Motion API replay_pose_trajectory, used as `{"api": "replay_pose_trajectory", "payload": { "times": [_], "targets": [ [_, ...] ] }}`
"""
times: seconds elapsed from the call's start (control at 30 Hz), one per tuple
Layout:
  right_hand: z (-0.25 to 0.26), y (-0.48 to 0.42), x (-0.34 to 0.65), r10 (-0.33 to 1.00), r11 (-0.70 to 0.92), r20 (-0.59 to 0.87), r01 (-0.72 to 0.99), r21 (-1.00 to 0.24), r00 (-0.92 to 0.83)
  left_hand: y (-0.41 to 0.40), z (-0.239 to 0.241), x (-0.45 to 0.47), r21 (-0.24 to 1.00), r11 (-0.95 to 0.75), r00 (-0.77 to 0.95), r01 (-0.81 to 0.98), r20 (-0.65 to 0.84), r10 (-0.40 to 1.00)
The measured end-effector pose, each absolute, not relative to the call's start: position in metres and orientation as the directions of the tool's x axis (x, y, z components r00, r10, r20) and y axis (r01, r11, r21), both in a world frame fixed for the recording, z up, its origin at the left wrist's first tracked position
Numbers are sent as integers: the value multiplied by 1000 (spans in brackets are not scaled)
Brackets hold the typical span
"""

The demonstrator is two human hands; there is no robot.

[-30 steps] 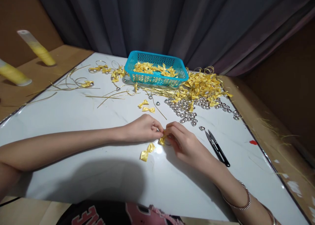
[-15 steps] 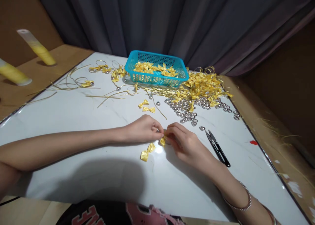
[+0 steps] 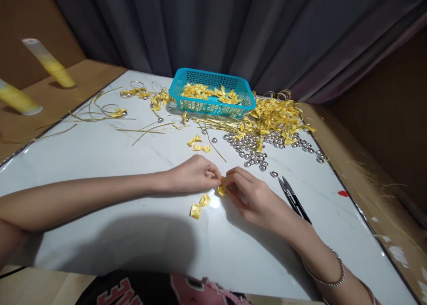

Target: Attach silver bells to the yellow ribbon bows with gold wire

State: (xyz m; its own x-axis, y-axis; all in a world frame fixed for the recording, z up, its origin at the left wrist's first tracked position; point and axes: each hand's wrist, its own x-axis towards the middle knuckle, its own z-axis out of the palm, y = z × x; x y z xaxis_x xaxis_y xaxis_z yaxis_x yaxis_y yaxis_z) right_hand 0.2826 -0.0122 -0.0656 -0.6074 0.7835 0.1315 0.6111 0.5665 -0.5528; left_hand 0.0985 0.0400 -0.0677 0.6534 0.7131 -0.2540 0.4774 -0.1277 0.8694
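Observation:
Between my two hands, just above the white tabletop, is a small yellow satin bow (image 3: 221, 188). My left hand (image 3: 199, 173) is closed, its thumb and forefinger pinched at the bow's left side, where a bit of silver shows. From the right, my right hand (image 3: 248, 193) has its fingertips pinched on the same bow, its palm turned down. Fingers partly hide the bow. A second yellow bow (image 3: 200, 206) lies on the table just below my left hand. Black thread snips (image 3: 295, 200) rest beside my right hand, with a single silver heart bead (image 3: 274, 174) near their tips.
A blue plastic basket (image 3: 213, 104) holding yellow bows stands at the back. Right of it lie a heap of bows (image 3: 276, 113) and scattered silver heart beads (image 3: 248, 147). Gold cords (image 3: 143, 130) lie to the left. Yellow ribbon spools (image 3: 56, 71) stand at far left.
My right hand has shifted slightly right, and more of the bow shows between the fingers. My left hand stays almost in place.

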Motion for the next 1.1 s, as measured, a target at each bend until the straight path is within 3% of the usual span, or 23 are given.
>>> {"api": "replay_pose_trajectory", "payload": {
  "times": [0.53, 0.8, 1.1],
  "targets": [
    [-64, -12, 283, 769, 577, 89, 627, -524, -633, 38, -77, 95, 907, -49, 643, 418, -257, 721],
    [-62, -26, 295, 792, 550, 105, 629, -549, -601, 33, -82, 91, 899, -185, 658, 396, -136, 741],
    [-70, -43, 295, 804, 568, 202, 621, -540, -559, 34, -84, 92, 893, -212, 662, 396, -117, 741]
  ]
}}
